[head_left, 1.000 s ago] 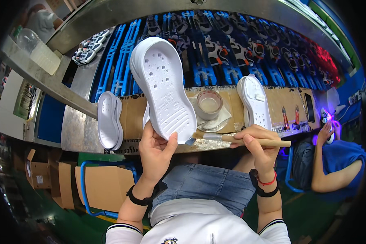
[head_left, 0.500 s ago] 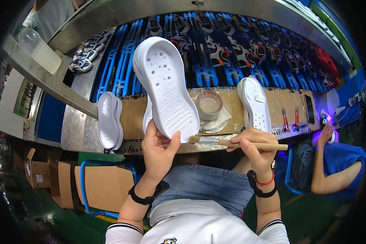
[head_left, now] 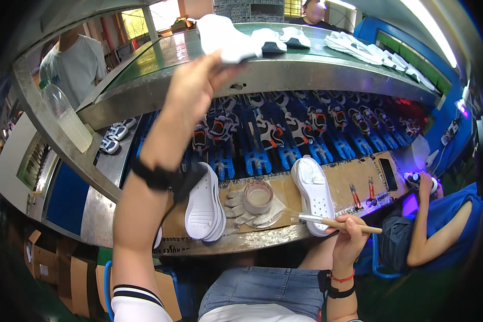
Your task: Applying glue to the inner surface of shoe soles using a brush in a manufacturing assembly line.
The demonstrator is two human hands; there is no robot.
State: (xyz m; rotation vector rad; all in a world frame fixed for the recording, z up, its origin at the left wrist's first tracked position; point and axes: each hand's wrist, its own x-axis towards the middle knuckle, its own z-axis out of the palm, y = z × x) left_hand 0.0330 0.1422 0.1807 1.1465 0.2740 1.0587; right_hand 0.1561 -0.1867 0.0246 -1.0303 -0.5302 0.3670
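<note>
Swinging up since half a second ago, the left hand [head_left: 196,80] is clamping one sole [head_left: 220,35] over the green shelf [head_left: 172,51], at twelve o'clock; it is looking white, curved, slightly blurred. The right hand [head_left: 350,239] is gripping one brush [head_left: 330,221] toward two. One cup [head_left: 258,208] is sitting at twelve; two red tools [head_left: 355,198] are lying beyond the brush.

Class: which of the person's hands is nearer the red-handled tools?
Right. The right hand holds a brush just below the red-handled tools in the picture; the left hand is far up and left of them, at a white sole by the upper shelf.
</note>
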